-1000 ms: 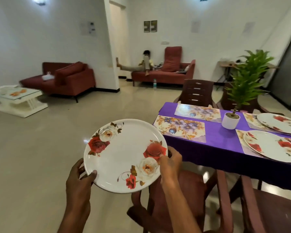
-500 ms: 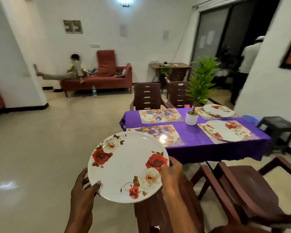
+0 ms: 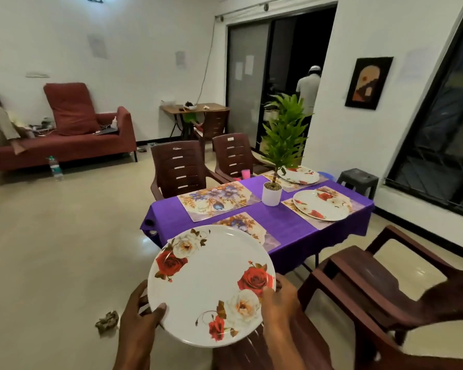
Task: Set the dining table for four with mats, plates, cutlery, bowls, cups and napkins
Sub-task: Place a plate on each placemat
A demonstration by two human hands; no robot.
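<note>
- The plate is held off the table, low and in front, tilted toward the camera.
- The left hand grips its left rim, thumb curled over the edge; the right hand pinches the right rim.
- The near mat lies just beyond the plate, ahead and slightly right, partly hidden by it; it looks the likely spot, closer to the right hand.
- The far mat is bare; two plates already sit on the right-side mats.
- A chair stands between the person and the table; the pot sits mid-table.
</note>
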